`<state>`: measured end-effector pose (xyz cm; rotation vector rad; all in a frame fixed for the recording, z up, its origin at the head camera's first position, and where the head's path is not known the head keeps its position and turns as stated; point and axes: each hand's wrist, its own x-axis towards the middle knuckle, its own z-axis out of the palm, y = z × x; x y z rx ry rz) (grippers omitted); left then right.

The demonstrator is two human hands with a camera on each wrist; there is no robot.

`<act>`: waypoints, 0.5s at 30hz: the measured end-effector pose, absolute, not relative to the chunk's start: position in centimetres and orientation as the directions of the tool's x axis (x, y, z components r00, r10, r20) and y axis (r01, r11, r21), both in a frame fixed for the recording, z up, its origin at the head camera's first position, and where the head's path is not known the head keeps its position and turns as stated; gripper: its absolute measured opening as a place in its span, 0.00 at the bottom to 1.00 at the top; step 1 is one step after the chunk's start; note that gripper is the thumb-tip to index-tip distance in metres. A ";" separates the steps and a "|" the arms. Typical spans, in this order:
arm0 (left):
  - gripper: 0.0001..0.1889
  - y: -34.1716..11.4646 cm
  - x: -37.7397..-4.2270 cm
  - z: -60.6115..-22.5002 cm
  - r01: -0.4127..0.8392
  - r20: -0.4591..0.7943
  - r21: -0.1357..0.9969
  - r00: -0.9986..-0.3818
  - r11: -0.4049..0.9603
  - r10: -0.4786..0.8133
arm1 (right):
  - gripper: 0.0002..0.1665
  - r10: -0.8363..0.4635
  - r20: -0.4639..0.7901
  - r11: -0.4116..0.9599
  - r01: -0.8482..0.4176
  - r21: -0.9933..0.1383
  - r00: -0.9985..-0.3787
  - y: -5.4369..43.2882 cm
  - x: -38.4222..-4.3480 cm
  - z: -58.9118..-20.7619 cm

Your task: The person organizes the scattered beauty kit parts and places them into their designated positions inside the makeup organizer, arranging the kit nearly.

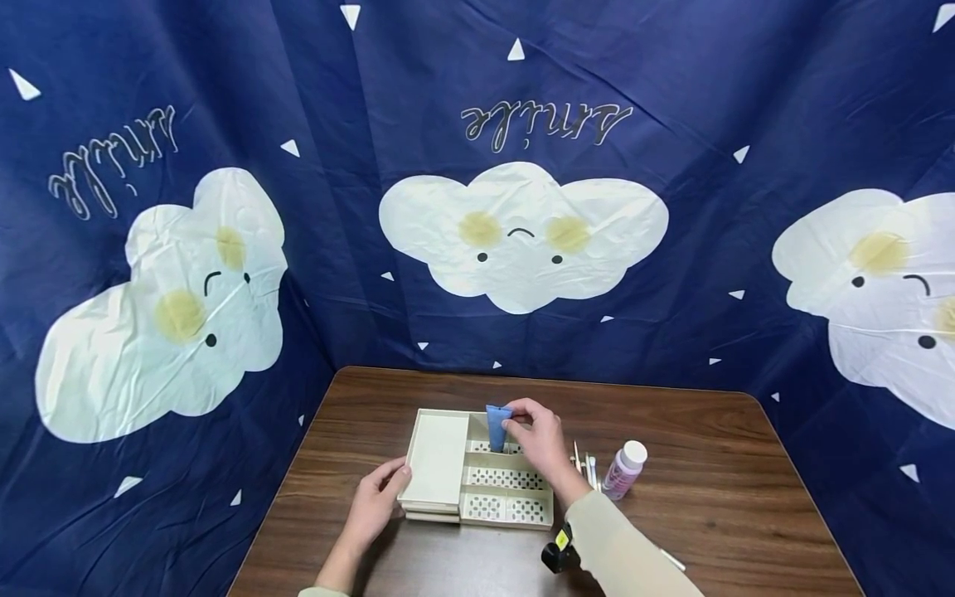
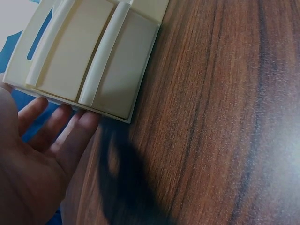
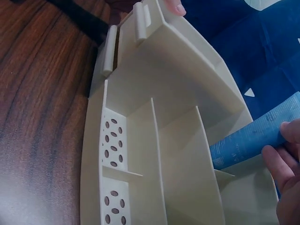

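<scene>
Right hand (image 1: 543,438) pinches a slim, flat-ended blue tube (image 1: 497,429) between thumb and fingers, gripping its upper part while the lower end sits within the rear row of a cream plastic organizer (image 1: 436,452). The tube stands just left of the hand; whether it touches the bottom cannot be told. Nearer the person than that hand, two further rows of compartments (image 1: 506,478) show floors pierced with small oval holes. Left hand (image 1: 375,496) is relaxed, its loosely extended fingers resting against the organizer's left side; just beside those fingertips are two cream drawers with rounded, bar-like handles (image 2: 105,56). To the right of the right hand, slender pale sticks (image 1: 590,471) lie near the forearm, and just past them stands a pinkish-purple bottle with a white cap (image 1: 625,470). Dark brown wood-grain tabletop (image 1: 694,464) spreads beneath both hands. Well beyond them hangs a navy fabric backdrop (image 1: 709,75) printed with white clouds, small white triangles and the word "smile" upside down.
</scene>
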<state>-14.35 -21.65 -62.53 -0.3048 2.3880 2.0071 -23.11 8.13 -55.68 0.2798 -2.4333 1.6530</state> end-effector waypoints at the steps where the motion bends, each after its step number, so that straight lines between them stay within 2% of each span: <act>1: 0.26 -21.7 -14.4 -62.5 -0.153 -0.131 0.975 -0.981 0.159 -0.143 | 0.10 -0.053 0.255 0.362 -0.257 -0.896 -0.965 8.1 -23.1 -55.7; 15: 0.25 -21.6 -14.6 -63.0 -0.156 -0.130 0.974 -0.979 0.165 -0.157 | 0.10 -0.087 0.201 0.334 -0.218 -0.917 -0.976 7.3 -23.0 -57.2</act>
